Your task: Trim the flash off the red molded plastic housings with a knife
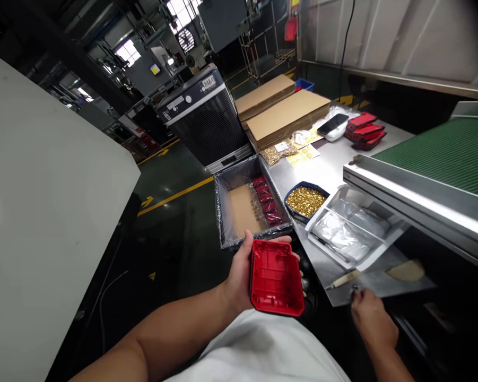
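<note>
Left hand (239, 270) around red housing (276, 277)

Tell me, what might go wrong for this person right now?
The left hand holds the red plastic housing out over the floor, not above the table, so a slip could drop it. The right hand touches a knife-like tool at the table's very edge; it might get knocked off or nick a finger. The blue tray of brass parts also sits near the edge and could spill if bumped.
</note>
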Motion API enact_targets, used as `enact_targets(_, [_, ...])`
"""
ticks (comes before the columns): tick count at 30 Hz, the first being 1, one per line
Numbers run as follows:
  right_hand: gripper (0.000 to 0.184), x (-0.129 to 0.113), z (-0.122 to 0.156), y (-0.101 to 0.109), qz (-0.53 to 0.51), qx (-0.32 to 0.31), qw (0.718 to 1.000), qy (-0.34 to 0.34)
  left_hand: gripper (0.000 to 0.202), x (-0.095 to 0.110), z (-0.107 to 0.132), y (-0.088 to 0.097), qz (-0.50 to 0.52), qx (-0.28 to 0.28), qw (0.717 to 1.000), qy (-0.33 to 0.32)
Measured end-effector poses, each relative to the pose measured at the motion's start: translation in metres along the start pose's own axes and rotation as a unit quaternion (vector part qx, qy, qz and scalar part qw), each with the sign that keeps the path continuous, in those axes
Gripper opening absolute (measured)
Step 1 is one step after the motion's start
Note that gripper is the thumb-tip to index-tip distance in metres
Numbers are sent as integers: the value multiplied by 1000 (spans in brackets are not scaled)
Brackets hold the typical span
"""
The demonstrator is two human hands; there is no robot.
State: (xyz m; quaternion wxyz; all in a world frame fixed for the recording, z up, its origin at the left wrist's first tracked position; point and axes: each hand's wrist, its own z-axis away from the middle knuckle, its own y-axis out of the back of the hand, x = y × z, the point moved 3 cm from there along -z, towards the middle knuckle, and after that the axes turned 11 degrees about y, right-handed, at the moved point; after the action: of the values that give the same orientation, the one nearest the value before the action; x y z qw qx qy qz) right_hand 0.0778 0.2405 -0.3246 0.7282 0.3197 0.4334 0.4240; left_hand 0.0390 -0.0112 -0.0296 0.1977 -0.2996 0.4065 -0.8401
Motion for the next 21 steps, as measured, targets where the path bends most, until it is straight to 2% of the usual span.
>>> enact_targets(5, [66,-1,-1,1,-47,-8,999,-4,78,-1,3,12,18,32,999,13])
enact_targets(10, [54,2,-1,5,-89,-6,995,-41,76,9,7,3,23,23,999,8])
enact_targets(14, [53,17,11,3,-135,-9,985,-103,78,13,17,1,30,33,999,-19])
enact_targets(16, [48,23,21,0,-202,6,967,-153,78,15,21,6,32,48,998,-32])
enact_targets(18, [42,19,32,-1,-309,35,932,-185,77,18,22,13,34,69,996,-41])
enact_targets(21, [45,-14,50,16,-478,95,855,-179,77,25,22,24,19,83,995,-45])
